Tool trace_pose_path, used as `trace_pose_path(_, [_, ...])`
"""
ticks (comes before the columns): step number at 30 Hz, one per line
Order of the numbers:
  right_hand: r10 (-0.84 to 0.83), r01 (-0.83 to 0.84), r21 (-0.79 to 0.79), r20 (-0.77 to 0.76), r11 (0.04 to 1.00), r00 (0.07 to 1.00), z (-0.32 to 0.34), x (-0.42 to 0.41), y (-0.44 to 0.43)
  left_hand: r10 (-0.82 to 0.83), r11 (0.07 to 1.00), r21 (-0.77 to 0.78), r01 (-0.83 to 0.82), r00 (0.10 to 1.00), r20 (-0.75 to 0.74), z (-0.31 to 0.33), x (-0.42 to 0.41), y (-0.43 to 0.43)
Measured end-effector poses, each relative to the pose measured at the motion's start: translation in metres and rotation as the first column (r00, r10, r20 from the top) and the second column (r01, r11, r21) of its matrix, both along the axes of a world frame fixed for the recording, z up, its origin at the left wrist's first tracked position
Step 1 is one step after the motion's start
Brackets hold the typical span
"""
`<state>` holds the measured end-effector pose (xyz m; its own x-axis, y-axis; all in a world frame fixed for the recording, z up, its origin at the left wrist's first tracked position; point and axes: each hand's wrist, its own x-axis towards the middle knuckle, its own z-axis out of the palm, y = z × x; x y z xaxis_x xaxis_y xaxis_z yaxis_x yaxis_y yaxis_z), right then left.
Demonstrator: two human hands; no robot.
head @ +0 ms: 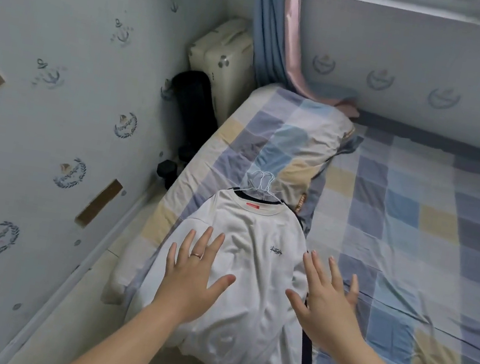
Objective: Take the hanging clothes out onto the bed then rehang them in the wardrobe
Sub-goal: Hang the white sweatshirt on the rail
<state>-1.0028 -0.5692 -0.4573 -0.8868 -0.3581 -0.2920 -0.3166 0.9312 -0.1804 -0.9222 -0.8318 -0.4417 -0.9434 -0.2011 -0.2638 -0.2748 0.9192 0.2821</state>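
Checked bed [411, 240] carrying a pile of hung clothes, two hands reaching over it.
Bed is running along the window wall, with a checked pillow [285, 145] lying at its left end. White shirt [249, 236] is lying on top of the pile at the bed's near left edge, collar towards the pillow, with a dark garment [305, 359] showing beneath it. Left hand [188, 280] is spreading its fingers over the shirt's left side; right hand [326, 302] is spreading over its right edge, gripping nothing; contact cannot be told. Wire hangers [260, 182] are poking out at the collar. Ring [196, 255] is sitting on a left finger.
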Motion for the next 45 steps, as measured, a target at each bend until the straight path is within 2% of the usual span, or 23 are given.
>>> trace_pose_path(8, [-0.083,0.075,0.095,0.090,0.993,0.992,-0.053,-0.052,-0.034,-0.074,0.994,0.090,0.063,0.989,0.124,-0.063,-0.081,-0.053])
trace_pose_path(16, [-0.201,0.159,0.184,0.240,0.970,0.950,-0.173,-0.114,-0.095,-0.112,0.985,0.160,0.069,0.956,0.272,-0.202,-0.181,-0.109])
trace_pose_path(22, [-0.191,0.148,0.177,0.254,0.973,0.948,-0.303,-0.181,-0.143,-0.121,0.992,0.068,0.105,0.946,0.301,-0.334,-0.259,-0.147])
trace_pose_path(26, [-0.246,0.213,0.160,0.227,0.964,0.942,-0.374,-0.230,-0.163,-0.125,0.991,-0.015,0.132,0.964,0.233,-0.387,-0.310,-0.176])
trace_pose_path(30, [-0.238,0.217,0.139,0.164,0.966,0.957,-0.419,-0.278,-0.173,-0.140,0.985,-0.074,0.154,0.977,0.162,-0.415,-0.356,-0.191])
trace_pose_path(34, [-0.280,0.265,0.126,0.122,0.956,0.952,-0.441,-0.319,-0.178,-0.051,0.996,-0.072,0.060,0.992,0.112,-0.425,-0.389,-0.189])
trace_pose_path(38, [-0.356,0.352,0.054,0.116,0.934,0.927,-0.440,-0.339,-0.184,-0.013,0.994,-0.107,0.021,0.997,0.074,-0.424,-0.398,-0.185])
trace_pose_path(45, [-0.388,0.392,0.001,0.139,0.920,0.911,-0.414,-0.346,-0.172,-0.076,0.997,0.018,0.079,0.988,-0.135,-0.391,-0.373,-0.194])
